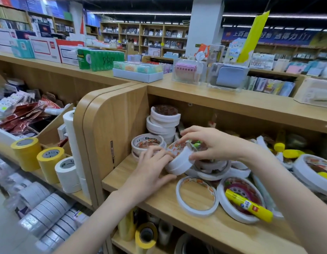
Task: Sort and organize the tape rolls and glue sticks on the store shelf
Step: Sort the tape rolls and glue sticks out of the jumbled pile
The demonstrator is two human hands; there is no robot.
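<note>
On the wooden shelf (133, 182), both my hands hold a tilted stack of white double-sided tape rolls (179, 162). My left hand (151, 167) grips its left side, and my right hand (212, 143) curls over its top and right edge. Behind stands a taller pile of white rolls (163, 121), with two more stacked rolls (147, 143) beside it. A thin flat roll (196, 196) lies near the front edge. A yellow glue stick (248, 205) rests across another roll (239, 200). More rolls and yellow-capped glue sticks (287, 152) are jumbled at the right.
A rounded wooden divider (107, 125) walls the shelf's left side. Beyond it stand yellow tape rolls (27, 153) and a white roll (67, 173). The counter top above (223, 96) overhangs the shelf. A lower shelf holds yellow tape (146, 235).
</note>
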